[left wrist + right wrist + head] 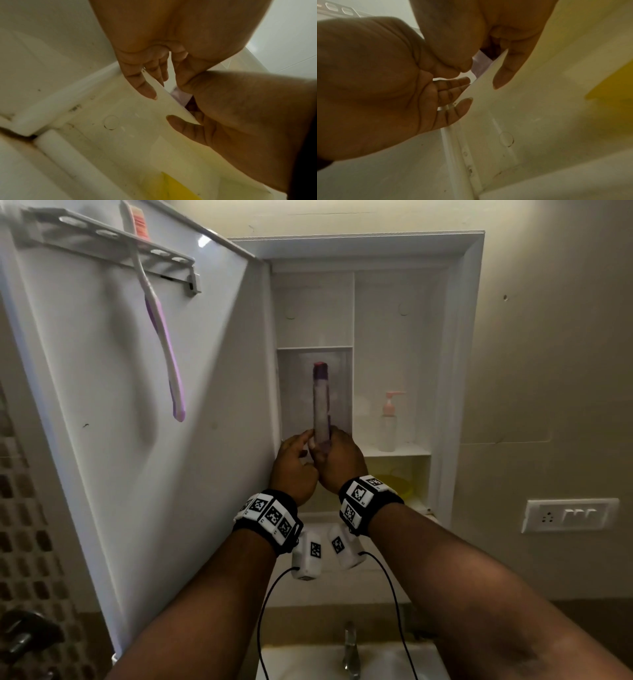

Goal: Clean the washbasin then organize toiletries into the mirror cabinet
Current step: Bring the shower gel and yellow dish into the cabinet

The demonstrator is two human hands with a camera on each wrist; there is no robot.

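Note:
A tall pale tube with a purple cap [321, 402] stands upright in the lower left compartment of the open mirror cabinet [459, 371]. My right hand [330, 445] grips the tube's lower end, thumb and fingers curled round it. Beside it, my left hand [303, 445] has straight fingers that touch the tube's base and the white shelf edge [171, 102]. In the wrist views only a lavender sliver of the tube [181, 96] [480, 60] shows between the two hands.
A pink pump bottle [388, 422] stands on the right shelf, and something yellow [397, 484] lies below it. The open cabinet door [137, 440] at left carries a rack [113, 237] with a purple toothbrush [161, 330]. The tap [350, 648] and washbasin [308, 659] are below.

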